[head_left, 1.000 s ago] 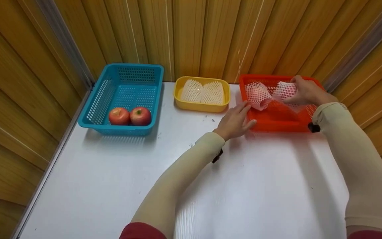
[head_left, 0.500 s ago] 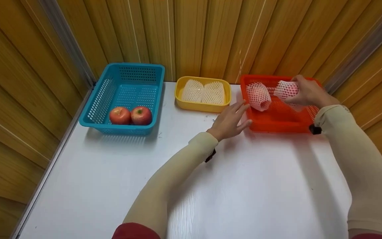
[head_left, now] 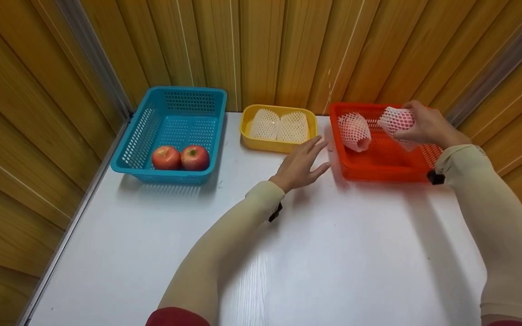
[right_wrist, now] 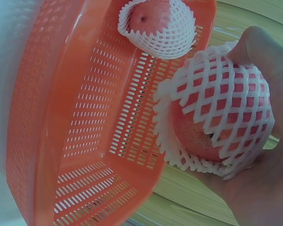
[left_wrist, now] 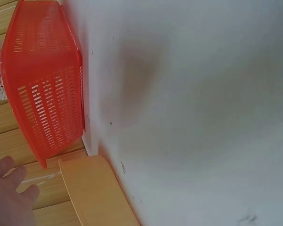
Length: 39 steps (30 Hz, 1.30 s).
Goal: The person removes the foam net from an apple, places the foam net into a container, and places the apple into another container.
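My right hand (head_left: pixel 432 126) grips an apple in a white foam net (right_wrist: pixel 221 113) over the right part of the red basket (head_left: pixel 379 173). In the right wrist view the thumb and fingers wrap its sides, and red skin shows through the mesh. A second netted apple (head_left: pixel 354 131) lies at the basket's left end. My left hand (head_left: pixel 299 165), fingers spread and holding nothing, hovers above the table between the yellow container (head_left: pixel 274 145) and the red basket. Two white foam nets (head_left: pixel 292 127) lie side by side in that yellow container.
A blue basket (head_left: pixel 170 176) stands at the left with two bare apples, a left one (head_left: pixel 166 157) and a right one (head_left: pixel 195 157), near its front wall. Wooden panels (head_left: pixel 283 50) rise close behind all the containers. The white table (head_left: pixel 333 253) stretches toward me.
My left hand has let go of the red basket's edge and drawn back to the left. My right hand has lifted its netted apple slightly and shifted right.
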Tool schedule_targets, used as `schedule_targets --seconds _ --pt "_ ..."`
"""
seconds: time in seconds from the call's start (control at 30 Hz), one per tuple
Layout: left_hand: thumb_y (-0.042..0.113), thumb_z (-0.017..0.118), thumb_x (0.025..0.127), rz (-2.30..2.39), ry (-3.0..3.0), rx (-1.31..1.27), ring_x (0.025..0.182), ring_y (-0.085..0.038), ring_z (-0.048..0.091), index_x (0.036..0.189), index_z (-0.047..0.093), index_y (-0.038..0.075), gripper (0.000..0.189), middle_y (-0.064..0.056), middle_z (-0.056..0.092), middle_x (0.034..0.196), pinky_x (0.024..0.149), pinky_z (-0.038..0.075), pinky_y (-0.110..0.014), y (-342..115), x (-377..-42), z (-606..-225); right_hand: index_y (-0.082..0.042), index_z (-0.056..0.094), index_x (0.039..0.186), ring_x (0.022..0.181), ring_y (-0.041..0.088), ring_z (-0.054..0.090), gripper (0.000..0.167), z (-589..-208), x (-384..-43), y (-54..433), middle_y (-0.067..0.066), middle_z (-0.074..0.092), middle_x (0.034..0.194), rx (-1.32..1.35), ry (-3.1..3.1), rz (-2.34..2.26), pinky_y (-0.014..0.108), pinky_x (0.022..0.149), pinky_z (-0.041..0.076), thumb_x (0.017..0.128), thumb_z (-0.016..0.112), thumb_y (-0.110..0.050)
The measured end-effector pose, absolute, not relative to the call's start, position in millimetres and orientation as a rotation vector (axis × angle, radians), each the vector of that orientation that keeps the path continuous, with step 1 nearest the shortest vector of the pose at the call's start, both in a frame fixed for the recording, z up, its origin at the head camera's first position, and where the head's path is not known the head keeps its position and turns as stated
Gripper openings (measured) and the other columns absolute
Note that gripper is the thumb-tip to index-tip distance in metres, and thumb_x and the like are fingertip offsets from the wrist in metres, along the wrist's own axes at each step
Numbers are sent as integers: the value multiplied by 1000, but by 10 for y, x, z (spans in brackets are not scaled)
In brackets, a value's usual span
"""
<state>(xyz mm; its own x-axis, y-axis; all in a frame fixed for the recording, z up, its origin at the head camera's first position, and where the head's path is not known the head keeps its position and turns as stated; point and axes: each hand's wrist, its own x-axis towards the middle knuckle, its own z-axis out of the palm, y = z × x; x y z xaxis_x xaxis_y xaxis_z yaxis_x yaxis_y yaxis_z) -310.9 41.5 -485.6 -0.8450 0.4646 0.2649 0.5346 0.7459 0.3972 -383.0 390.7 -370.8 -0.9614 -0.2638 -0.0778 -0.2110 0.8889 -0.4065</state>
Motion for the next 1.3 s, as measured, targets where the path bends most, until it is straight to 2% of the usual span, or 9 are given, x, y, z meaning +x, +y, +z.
schedule_targets --seconds 0.13,0.3,0.63,0.97,1.1,1.3 --pt "55 53 102 -739 -2798 -784 153 -16 29 162 31 28 70 3 25 169 122 27 -36 329 -3100 -4870 0 31 150 110 48 52 88 -3718 -3813 3917 32 50 132 -398 2942 -613 66 93 50 89 80 -40" --pt "54 53 103 -777 -2751 -785 151 -18 32 160 35 24 67 -2 28 168 122 28 -35 203 -3093 -4890 -2 34 150 106 46 54 85 -3725 -3786 3929 31 53 130 -438 2973 -609 60 87 53 89 79 -39" --pt "55 54 102 -878 -2779 -711 152 -19 31 161 32 27 69 0 25 169 122 28 -37 -77 -3060 -4905 -9 33 152 109 47 52 86 -3749 -3742 3904 28 51 133 -433 2956 -679 64 91 52 88 81 -39" --pt "52 56 102 -880 -2759 -637 152 -22 30 161 33 26 69 -4 28 168 122 29 -43 -336 -3022 -4902 -11 33 153 110 44 51 86 -3747 -3676 3861 25 51 134 -433 2963 -722 58 90 55 88 82 -38" --pt "50 58 102 -886 -2747 -608 151 -22 32 160 36 23 68 -5 28 168 122 30 -42 -492 -2987 -4915 -11 32 153 111 44 52 87 -3745 -3660 3843 25 50 135 -432 2947 -747 60 92 54 87 82 -38" --pt "48 61 100 -905 -2739 -537 152 -25 31 159 37 20 69 -9 31 166 121 30 -46 -670 -2963 -4962 -10 32 152 106 44 55 84 -3774 -3659 3810 27 51 131 -458 2992 -722 54 85 56 87 81 -34"
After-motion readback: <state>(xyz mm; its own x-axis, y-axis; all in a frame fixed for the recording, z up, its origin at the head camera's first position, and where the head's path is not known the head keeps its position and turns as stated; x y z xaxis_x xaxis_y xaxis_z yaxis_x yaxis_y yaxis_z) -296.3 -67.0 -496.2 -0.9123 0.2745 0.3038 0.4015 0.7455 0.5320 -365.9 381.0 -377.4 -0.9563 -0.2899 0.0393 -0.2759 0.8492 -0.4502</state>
